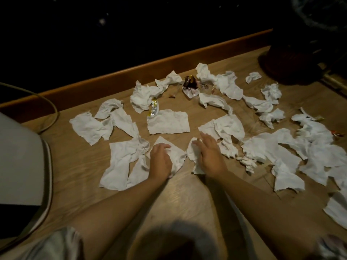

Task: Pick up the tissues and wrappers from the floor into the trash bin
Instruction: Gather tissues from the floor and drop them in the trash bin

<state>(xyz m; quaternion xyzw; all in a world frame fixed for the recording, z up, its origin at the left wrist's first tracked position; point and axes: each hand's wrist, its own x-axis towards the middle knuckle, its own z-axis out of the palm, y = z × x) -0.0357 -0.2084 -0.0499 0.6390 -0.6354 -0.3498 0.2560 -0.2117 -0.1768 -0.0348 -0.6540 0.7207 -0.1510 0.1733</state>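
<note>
Several crumpled white tissues lie scattered over the wooden floor (178, 199). My left hand (160, 161) rests on a triangular tissue (177, 156), with its fingers curled into the paper. My right hand (210, 153) lies flat, fingers spread, on a bunched tissue (193, 153) just to the right. A flat rectangular tissue (168, 121) sits just beyond both hands. A gold and silver wrapper (154, 109) lies farther back, and a dark brown wrapper (190, 83) farther still. A dark bin with a plastic liner (300, 59) stands at the far right, in shadow.
A wooden skirting board (112, 79) runs along the far side, with darkness behind it. A large white rounded object (18, 162) stands at the left, and a thin cable (53, 107) curves beside it. More tissues (285, 147) and small wrappers (338, 134) pile up on the right.
</note>
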